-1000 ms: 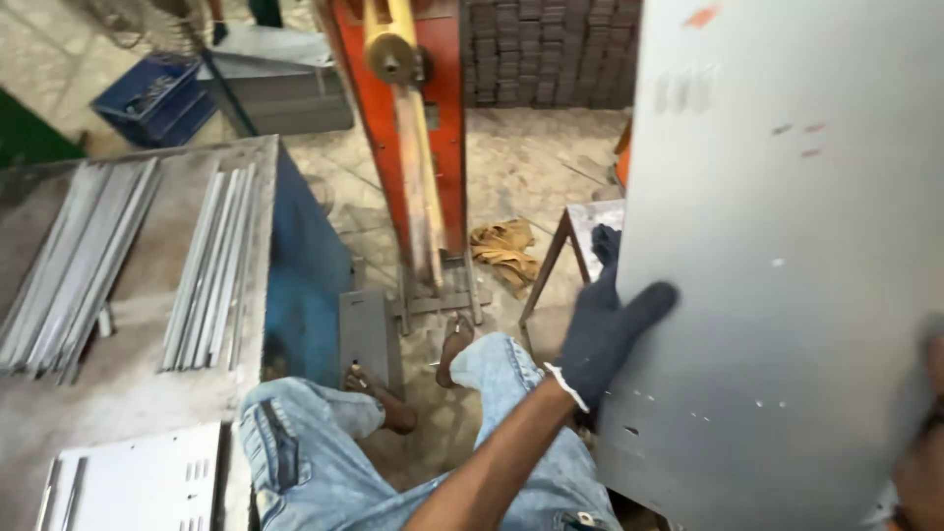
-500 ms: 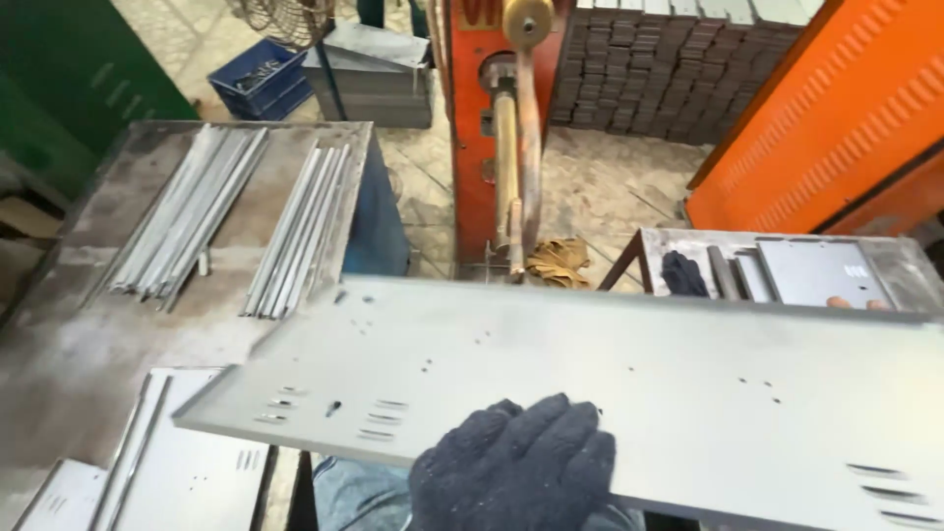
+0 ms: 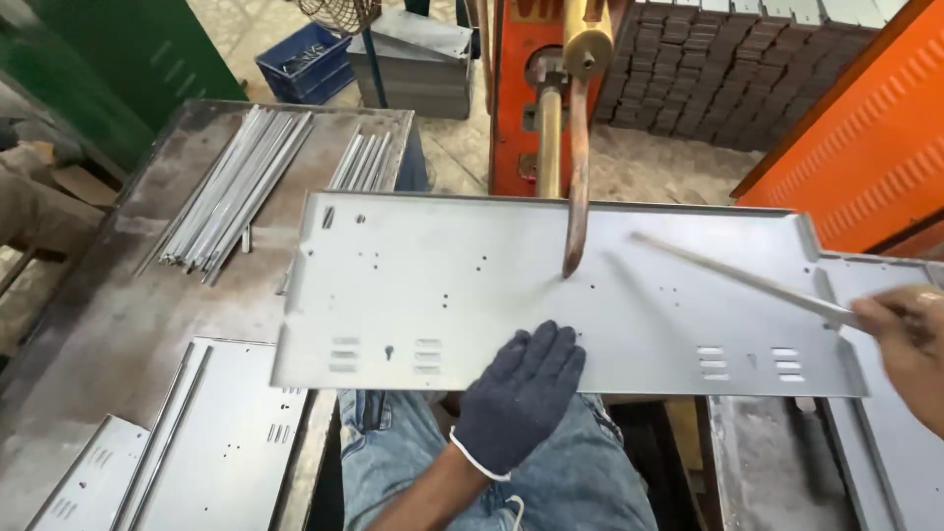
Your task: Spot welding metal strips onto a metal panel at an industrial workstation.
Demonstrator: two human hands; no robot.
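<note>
Both hands busy: gloved left (image 3: 518, 393) flat on panel (image 3: 472, 285); right (image 3: 910, 339) grips rod (image 3: 747, 280).

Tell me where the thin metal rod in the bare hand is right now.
In the head view, the thin rod is on the right, held by the bare right hand and slanting up-left over the grey sheet-metal panel, its tip near the welder's electrode arm.

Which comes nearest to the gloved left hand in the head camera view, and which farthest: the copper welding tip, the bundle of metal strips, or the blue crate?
From the gloved left hand:
1. Copper welding tip, just above the hand over the panel.
2. Bundle of metal strips, up-left on the steel table.
3. Blue crate, on the floor at the far top-left.
</note>
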